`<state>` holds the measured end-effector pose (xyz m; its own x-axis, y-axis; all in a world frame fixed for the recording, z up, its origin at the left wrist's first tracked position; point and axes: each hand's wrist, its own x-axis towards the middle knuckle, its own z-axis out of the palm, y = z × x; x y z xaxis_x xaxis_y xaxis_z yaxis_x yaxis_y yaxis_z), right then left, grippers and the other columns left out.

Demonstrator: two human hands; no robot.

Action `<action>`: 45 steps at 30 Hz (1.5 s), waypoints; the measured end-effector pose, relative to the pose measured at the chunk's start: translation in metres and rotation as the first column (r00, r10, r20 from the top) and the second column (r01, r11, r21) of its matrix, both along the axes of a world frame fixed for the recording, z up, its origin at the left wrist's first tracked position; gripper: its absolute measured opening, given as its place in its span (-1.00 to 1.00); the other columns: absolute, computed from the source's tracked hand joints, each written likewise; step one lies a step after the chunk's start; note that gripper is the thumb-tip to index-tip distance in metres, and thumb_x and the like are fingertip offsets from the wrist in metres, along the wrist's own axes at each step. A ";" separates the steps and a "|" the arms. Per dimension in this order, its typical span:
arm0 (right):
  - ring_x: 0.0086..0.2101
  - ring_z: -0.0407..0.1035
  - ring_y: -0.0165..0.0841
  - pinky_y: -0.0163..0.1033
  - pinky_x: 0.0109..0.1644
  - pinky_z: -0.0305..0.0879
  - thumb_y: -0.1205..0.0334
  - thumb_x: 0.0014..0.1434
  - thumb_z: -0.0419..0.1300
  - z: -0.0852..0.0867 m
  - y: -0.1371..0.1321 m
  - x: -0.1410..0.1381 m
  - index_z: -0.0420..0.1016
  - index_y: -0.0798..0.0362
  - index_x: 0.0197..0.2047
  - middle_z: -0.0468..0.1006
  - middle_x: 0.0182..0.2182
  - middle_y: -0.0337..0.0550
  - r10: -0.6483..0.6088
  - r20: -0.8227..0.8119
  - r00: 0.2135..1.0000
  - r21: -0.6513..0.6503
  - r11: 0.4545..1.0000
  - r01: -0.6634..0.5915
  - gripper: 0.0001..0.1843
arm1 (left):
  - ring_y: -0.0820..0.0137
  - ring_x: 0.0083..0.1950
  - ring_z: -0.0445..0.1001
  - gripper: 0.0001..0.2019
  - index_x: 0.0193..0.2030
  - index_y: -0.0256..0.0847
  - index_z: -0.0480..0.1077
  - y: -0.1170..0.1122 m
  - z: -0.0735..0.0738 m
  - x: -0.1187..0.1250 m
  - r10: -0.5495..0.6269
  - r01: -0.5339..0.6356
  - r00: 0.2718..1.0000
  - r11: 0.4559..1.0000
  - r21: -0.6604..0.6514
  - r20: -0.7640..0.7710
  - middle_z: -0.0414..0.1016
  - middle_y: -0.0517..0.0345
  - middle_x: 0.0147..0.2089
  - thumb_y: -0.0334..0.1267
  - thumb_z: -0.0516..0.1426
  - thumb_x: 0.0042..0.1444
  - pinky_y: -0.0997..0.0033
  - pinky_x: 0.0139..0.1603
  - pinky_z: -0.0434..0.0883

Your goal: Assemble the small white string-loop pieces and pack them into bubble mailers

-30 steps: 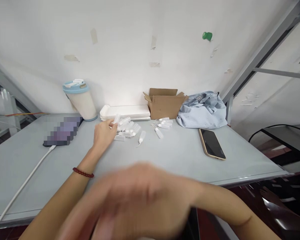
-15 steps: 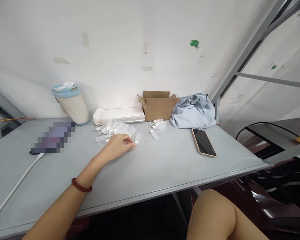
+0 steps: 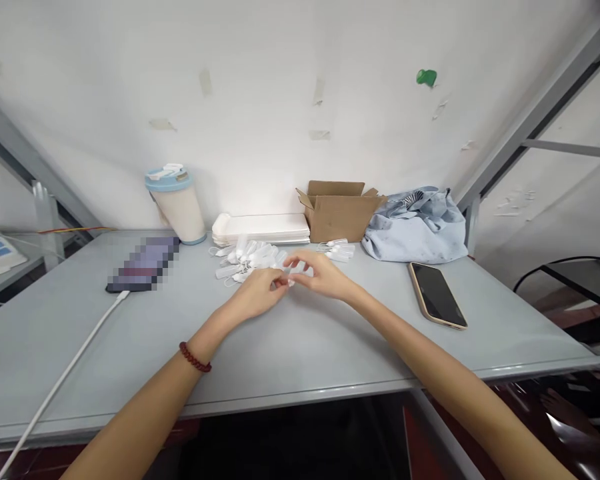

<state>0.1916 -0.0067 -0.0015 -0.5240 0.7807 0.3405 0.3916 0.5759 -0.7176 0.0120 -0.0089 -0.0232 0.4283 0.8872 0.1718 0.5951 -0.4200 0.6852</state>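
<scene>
My left hand (image 3: 263, 291) is pinched shut on a small clear plastic tube with a white cap (image 3: 291, 283), just above the table. My right hand (image 3: 325, 275) has come up to the same tube from the right. Its thumb is close to the cap, and its curved fingers are spread apart around the tube's far side. Most of the tube is hidden by the fingers. Behind the left hand lies a heap of similar tubes (image 3: 250, 255) with thin white strings. A smaller group of tubes (image 3: 341, 251) lies behind the right hand.
A stack of white trays or cards (image 3: 263, 227), an open cardboard box (image 3: 343, 217) and a bundled light-blue cloth (image 3: 415, 230) line the wall. A tumbler (image 3: 177, 207) and a blurred, cabled phone (image 3: 145, 263) stand left. Another phone (image 3: 437, 295) lies right.
My right hand has entered from the right and met my left hand at the tube. The view has shifted left. My left hand keeps hold of the tube.
</scene>
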 end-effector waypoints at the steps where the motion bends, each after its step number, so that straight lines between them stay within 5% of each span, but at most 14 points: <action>1: -0.10 0.39 -0.27 -0.07 0.01 0.30 0.45 0.06 0.11 -0.011 0.013 0.005 0.47 0.06 -0.14 0.54 -0.14 -0.08 -0.069 0.051 0.996 0.082 0.995 0.064 -0.72 | 0.37 -0.40 0.36 -0.83 -0.43 -0.22 0.44 0.000 0.000 0.001 0.006 -0.005 0.999 1.000 0.018 -0.035 0.48 0.15 -0.42 -0.24 0.05 0.02 0.39 -0.34 0.26; 4: 0.01 0.32 -0.23 -0.03 0.10 0.23 0.56 -0.01 0.03 -0.039 0.030 0.016 0.41 0.08 0.01 0.49 -0.02 -0.01 -0.030 0.206 0.978 0.201 0.980 -0.013 -0.50 | 0.40 -0.38 0.35 -0.79 -0.37 -0.22 0.43 0.001 0.001 0.002 0.038 -0.037 0.999 0.997 0.061 -0.028 0.49 0.14 -0.34 -0.20 0.02 0.08 0.40 -0.31 0.26; 7: 0.03 0.29 -0.20 -0.03 0.11 0.20 0.51 0.06 0.10 -0.048 0.028 0.017 0.37 0.13 0.06 0.46 0.01 0.05 -0.046 0.257 0.965 0.290 0.957 -0.031 -0.54 | 0.43 -0.42 0.33 -0.77 -0.35 -0.22 0.41 0.004 0.002 0.001 0.072 -0.074 0.994 0.997 0.021 0.083 0.48 0.15 -0.34 -0.15 0.02 0.10 0.42 -0.34 0.28; 13: -0.14 0.35 -0.22 -0.09 -0.04 0.23 0.35 0.22 0.08 -0.049 0.030 0.016 0.41 0.14 -0.01 0.51 -0.17 0.04 -0.114 0.331 0.937 0.322 0.947 0.001 -0.73 | 0.49 -0.52 0.31 -0.74 -0.34 -0.25 0.40 0.009 0.008 -0.005 0.173 -0.136 0.957 0.976 -0.167 0.231 0.44 0.17 -0.37 -0.08 0.09 0.02 0.46 -0.48 0.27; 23: -0.19 0.34 -0.26 -0.16 -0.12 0.27 0.31 0.26 -0.01 -0.039 0.038 0.031 0.42 0.10 -0.04 0.47 -0.22 -0.01 -0.286 0.020 0.958 0.341 0.903 0.262 -0.73 | 0.52 -0.55 0.26 -0.78 -0.38 -0.28 0.43 0.008 0.011 -0.007 0.253 -0.124 0.928 0.902 -0.414 0.273 0.33 0.24 -0.55 -0.15 0.19 -0.10 0.48 -0.53 0.26; 28: -0.21 0.33 -0.27 -0.20 -0.18 0.26 0.26 0.26 0.00 -0.035 0.038 0.035 0.41 0.07 -0.05 0.47 -0.24 -0.04 -0.341 -0.042 0.939 0.308 0.890 0.336 -0.75 | 0.51 -0.54 0.29 -0.78 -0.40 -0.27 0.44 0.006 0.015 -0.006 0.290 -0.150 0.910 0.897 -0.415 0.298 0.37 0.22 -0.52 -0.15 0.21 -0.13 0.46 -0.52 0.28; 34: -0.24 0.34 -0.31 -0.25 -0.26 0.26 0.27 0.25 0.01 -0.033 0.031 0.030 0.43 0.09 -0.05 0.47 -0.24 -0.04 -0.275 -0.021 0.961 0.281 0.921 0.270 -0.74 | 0.49 -0.49 0.34 -0.61 -0.12 -0.27 0.44 0.009 0.011 -0.008 0.311 -0.171 0.895 0.901 -0.400 0.319 0.43 0.20 -0.43 -0.12 0.21 -0.10 0.45 -0.48 0.32; 38: -0.23 0.34 -0.30 -0.24 -0.25 0.27 0.27 0.25 0.02 -0.032 0.026 0.025 0.44 0.14 -0.06 0.48 -0.23 -0.02 -0.235 -0.018 0.972 0.273 0.934 0.231 -0.73 | 0.50 -0.51 0.32 -0.71 -0.30 -0.28 0.47 0.010 0.009 -0.006 0.237 -0.119 0.925 0.923 -0.366 0.298 0.41 0.19 -0.47 -0.07 0.17 -0.04 0.47 -0.50 0.29; 45: -0.18 0.36 -0.30 -0.20 -0.18 0.30 0.25 0.26 0.01 -0.035 0.023 0.022 0.44 0.06 -0.05 0.49 -0.18 -0.03 -0.194 -0.044 0.980 0.267 0.943 0.199 -0.74 | 0.52 -0.52 0.28 -0.72 -0.43 -0.28 0.43 0.007 0.015 -0.004 0.299 -0.152 0.878 0.915 -0.373 0.375 0.42 0.17 -0.46 -0.06 0.20 -0.08 0.47 -0.48 0.26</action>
<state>0.2137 0.0165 -0.0363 -0.3620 0.7458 0.5593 0.5058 0.6611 -0.5541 0.0075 -0.0021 -0.0081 0.1626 0.9864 -0.0245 0.2748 -0.0214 0.9613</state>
